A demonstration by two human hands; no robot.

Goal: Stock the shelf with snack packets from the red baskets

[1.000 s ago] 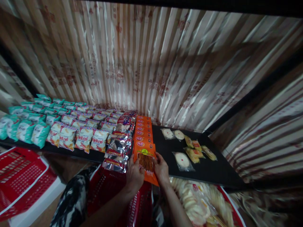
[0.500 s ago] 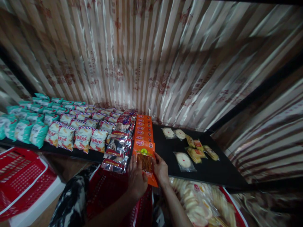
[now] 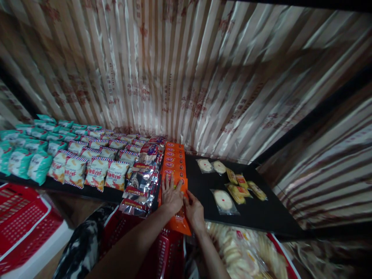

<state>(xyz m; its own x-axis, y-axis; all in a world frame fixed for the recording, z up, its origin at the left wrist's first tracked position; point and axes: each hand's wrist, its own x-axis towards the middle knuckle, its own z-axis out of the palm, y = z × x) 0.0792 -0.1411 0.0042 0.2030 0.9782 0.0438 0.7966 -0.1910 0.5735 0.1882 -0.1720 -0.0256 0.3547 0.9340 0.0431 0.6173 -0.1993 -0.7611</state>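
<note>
An orange snack packet [image 3: 179,225] lies at the front of an overlapping row of orange packets [image 3: 173,158], its near end jutting past the shelf's front edge. My left hand [image 3: 172,198] rests flat on its upper part, fingers spread and pointing away from me. My right hand [image 3: 194,211] is at the packet's right edge, with bent fingers and thumb closed on that edge. Part of the packet's face is hidden under the left hand. Close on the left runs a column of silvery-purple snack packets [image 3: 142,182].
White striped bags [image 3: 95,172] and teal bags [image 3: 40,164] stand in rows on the left of the black shelf [image 3: 200,193]. Round wrapped crackers [image 3: 223,200] and small yellow packets [image 3: 238,192] lie at right. Below are red baskets [image 3: 26,224] and a heap of wrapped crackers [image 3: 235,248].
My left hand has slid forward from the packet's lower left side onto its upper part and flattened. The right hand remains at the right edge. The view has shifted slightly.
</note>
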